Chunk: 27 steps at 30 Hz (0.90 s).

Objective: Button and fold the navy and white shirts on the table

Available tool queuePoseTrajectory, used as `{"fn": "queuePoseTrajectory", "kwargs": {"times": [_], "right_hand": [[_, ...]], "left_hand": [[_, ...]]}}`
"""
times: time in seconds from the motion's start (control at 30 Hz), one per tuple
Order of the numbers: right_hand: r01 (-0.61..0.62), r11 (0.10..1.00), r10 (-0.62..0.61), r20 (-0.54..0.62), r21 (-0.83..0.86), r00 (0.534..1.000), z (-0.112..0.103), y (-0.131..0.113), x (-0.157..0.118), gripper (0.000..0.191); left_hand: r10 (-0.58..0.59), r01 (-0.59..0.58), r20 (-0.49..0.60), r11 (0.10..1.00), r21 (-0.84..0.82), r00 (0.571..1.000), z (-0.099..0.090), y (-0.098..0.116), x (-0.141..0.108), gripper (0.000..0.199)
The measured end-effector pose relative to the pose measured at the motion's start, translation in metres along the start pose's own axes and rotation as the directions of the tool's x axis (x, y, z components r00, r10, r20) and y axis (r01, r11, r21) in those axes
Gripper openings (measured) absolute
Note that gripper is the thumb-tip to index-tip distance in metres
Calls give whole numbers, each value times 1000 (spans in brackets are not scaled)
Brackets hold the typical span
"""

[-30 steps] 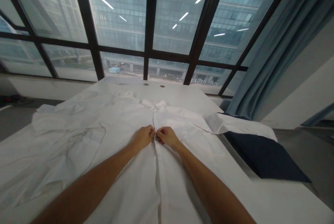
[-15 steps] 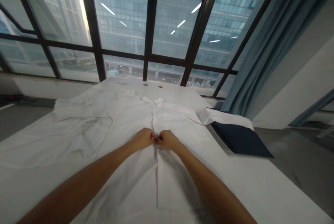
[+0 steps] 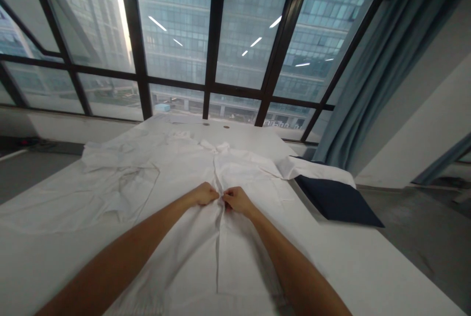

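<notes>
A white shirt (image 3: 191,252) lies spread on the white table (image 3: 371,262), its collar (image 3: 214,146) toward the window and its front opening running down the middle. My left hand (image 3: 204,194) pinches the left edge of that opening about midway along. Right beside it, my right hand (image 3: 237,200) pinches the right edge, fingertips almost meeting the left ones. Any button between the fingers is too small to make out. One sleeve (image 3: 320,171) stretches right, over a dark blue panel at the table's side.
More white cloth (image 3: 110,183) lies rumpled on the table to the left. The dark blue panel (image 3: 336,200) juts from the right edge. Beyond the table stand framed windows (image 3: 176,26), with a blue curtain (image 3: 368,90) on the right.
My left hand has turned slightly, its fingers now less visible. The shirt's opening bends a little more at the pinched spot, and the view has tipped slightly upward.
</notes>
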State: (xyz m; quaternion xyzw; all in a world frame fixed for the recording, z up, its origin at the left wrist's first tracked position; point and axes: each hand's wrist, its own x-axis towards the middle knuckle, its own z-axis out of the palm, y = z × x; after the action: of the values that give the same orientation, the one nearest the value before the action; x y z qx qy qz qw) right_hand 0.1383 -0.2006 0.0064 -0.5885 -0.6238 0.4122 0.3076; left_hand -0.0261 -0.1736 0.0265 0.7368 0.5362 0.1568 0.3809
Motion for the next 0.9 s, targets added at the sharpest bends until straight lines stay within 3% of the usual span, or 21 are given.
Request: {"fn": "queuePoseTrajectory", "kwargs": {"times": [0.1, 0.2, 0.37, 0.5, 0.7, 0.9], "right_hand": [[12, 994, -7, -45, 107, 999, 4, -7, -5, 19], [44, 985, -32, -77, 167, 997, 4, -13, -9, 18], [35, 989, -28, -50, 147, 998, 3, -12, -10, 18], [63, 982, -55, -46, 180, 997, 7, -9, -11, 15], [-33, 945, 45, -28, 327, 999, 10, -13, -12, 23], [-53, 941, 58, -4, 333, 998, 12, -13, -11, 15]], "left_hand": [[17, -16, 10, 991, -136, 1000, 3, -7, -5, 32], [58, -67, -48, 976, -208, 997, 6, -12, -5, 34], [72, -83, -52, 963, -255, 996, 8, -15, -4, 34], [76, -92, -81, 971, -221, 994, 10, -18, -2, 30], [129, -148, -123, 977, -156, 984, 14, -22, 1, 28], [192, -203, -120, 975, -89, 974, 14, -22, 1, 29]]}}
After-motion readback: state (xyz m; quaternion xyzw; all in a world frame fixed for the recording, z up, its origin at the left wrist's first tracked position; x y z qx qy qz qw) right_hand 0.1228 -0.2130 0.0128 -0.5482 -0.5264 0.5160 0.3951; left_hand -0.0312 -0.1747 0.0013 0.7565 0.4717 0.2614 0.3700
